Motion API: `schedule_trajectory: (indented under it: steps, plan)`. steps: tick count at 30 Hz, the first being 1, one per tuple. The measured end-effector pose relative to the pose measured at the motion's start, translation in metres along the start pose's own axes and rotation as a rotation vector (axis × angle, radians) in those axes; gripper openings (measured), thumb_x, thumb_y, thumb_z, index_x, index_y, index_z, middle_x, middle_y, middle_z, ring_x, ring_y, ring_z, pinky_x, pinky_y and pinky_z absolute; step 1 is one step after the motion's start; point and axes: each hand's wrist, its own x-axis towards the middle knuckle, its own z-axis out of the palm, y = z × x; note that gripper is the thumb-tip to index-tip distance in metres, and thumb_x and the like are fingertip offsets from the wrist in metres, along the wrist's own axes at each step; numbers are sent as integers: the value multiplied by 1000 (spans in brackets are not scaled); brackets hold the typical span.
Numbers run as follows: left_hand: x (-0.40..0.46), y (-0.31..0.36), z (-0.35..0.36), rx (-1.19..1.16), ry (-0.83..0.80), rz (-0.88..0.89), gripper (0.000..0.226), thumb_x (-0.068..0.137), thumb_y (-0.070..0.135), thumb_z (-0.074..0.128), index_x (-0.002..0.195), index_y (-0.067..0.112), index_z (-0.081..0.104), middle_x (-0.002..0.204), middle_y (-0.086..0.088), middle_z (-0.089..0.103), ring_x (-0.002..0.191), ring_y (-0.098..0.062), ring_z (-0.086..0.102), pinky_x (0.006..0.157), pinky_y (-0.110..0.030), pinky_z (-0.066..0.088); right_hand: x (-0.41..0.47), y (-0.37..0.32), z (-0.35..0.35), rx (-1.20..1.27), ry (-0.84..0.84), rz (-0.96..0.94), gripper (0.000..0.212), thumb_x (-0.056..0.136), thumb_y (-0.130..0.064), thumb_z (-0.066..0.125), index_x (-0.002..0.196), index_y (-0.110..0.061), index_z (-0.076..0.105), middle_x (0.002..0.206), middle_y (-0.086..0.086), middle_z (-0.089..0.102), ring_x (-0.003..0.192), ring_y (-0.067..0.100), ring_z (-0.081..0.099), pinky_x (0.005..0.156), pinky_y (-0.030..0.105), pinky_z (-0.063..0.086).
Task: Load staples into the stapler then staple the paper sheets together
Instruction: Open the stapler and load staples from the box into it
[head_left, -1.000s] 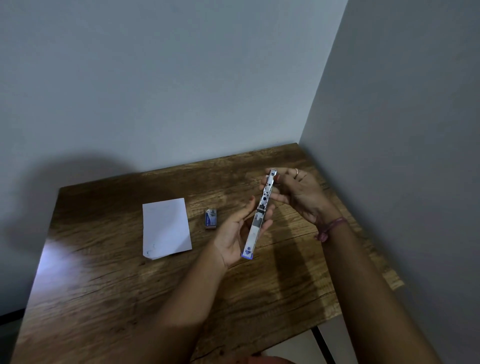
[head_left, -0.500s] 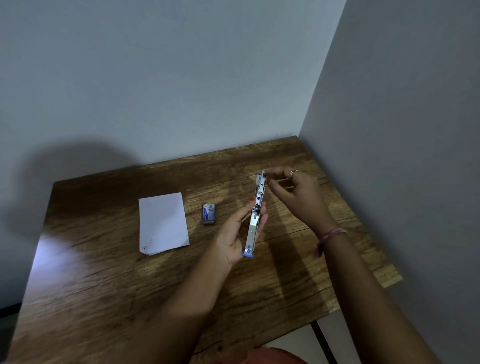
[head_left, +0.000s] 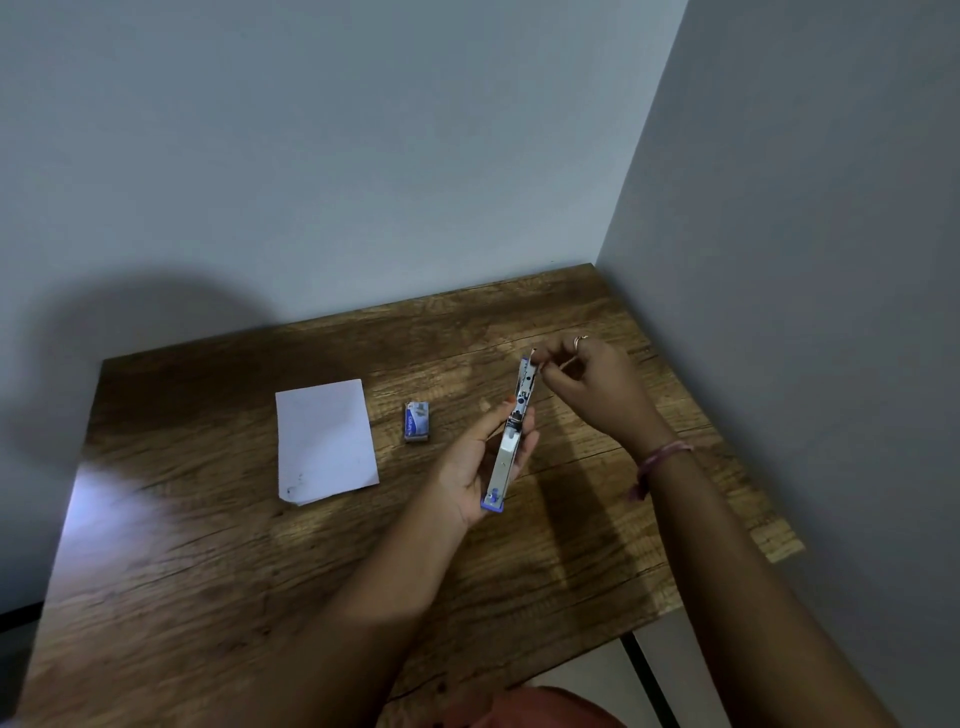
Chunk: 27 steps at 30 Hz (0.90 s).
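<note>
Head view: the stapler (head_left: 511, 436) is swung open into one long metal strip with a blue end nearest the person, held above the bench (head_left: 208, 545), tilted away. Its inner channel is too small and dim to tell whether staples sit inside. The left hand (head_left: 480, 462) cradles the lower half, fingers curled round it from the left. The right hand (head_left: 592, 387) pinches at the far tip with fingertips bunched; I cannot tell whether it grips the stapler's end or a strip of staples. A ring and a wrist band show on that arm. The staple box (head_left: 416, 422) lies on the bench just left, the paper sheets (head_left: 324, 440) farther left, their lower corner slightly fanned.
</note>
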Motion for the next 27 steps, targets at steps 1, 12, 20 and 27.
schedule_trajectory:
  steps: [1, 12, 20, 27]
  plan:
    - [1, -1, 0, 0, 9, 6, 16, 87, 13, 64, 89, -3, 68, 74, -11, 71, 59, -13, 70, 64, -26, 59, -1, 2, 2, 25, -8, 20, 10, 88, -15, 60, 91, -18, 69, 88, -5, 71, 69, 6, 63, 64, 22, 50]
    - [2, -10, -6, 29, 82, 21, 16, 88, 14, 64, 91, -2, 66, 71, -11, 68, 56, -12, 68, 65, -27, 59, -12, 15, 23, 54, -8, 35, 7, 80, -11, 66, 82, -18, 65, 92, 6, 66, 77, 17, 64, 72, 30, 53]
    - [3, -9, -15, -6, 158, 32, 17, 91, 13, 60, 81, -1, 65, 60, -10, 69, 52, -14, 68, 60, -29, 60, -23, 4, 35, 78, 1, -15, 6, 80, -9, 66, 85, -11, 67, 88, 3, 69, 79, 11, 67, 76, 25, 55]
    - [-4, -11, -14, -32, 132, 42, 14, 89, 11, 62, 84, -1, 66, 65, -11, 69, 55, -14, 69, 60, -29, 60, -37, 2, 37, 335, 34, 75, 18, 76, -8, 77, 86, -17, 66, 82, 3, 71, 77, 16, 70, 74, 23, 56]
